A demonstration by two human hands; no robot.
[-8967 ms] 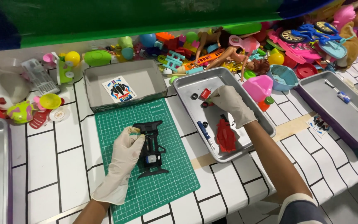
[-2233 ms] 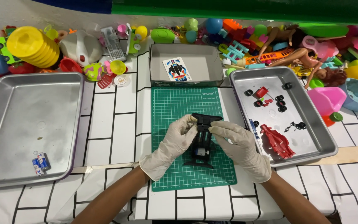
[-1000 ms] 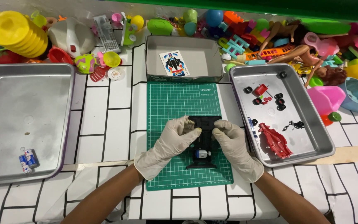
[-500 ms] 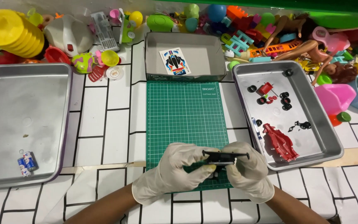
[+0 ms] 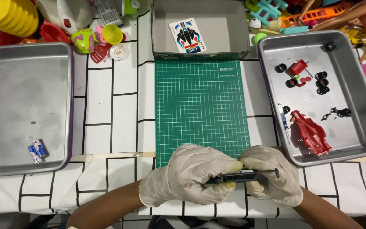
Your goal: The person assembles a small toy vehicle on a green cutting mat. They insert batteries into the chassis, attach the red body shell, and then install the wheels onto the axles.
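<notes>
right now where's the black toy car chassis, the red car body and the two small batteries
black toy car chassis (image 5: 244,175), head view, on its thin side edge between the hands
red car body (image 5: 309,133), head view, on its middle
two small batteries (image 5: 37,151), head view, on the blue wrapped sides

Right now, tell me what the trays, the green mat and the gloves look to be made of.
Trays: bare metal, probably aluminium, going by the dull grey sheen and rolled rims.
Mat: likely matte vinyl or rubber; flat green with a printed grid and no glare.
Gloves on the left hand and right hand: thin latex-like rubber; off-white, wrinkled and close-fitting.
</notes>
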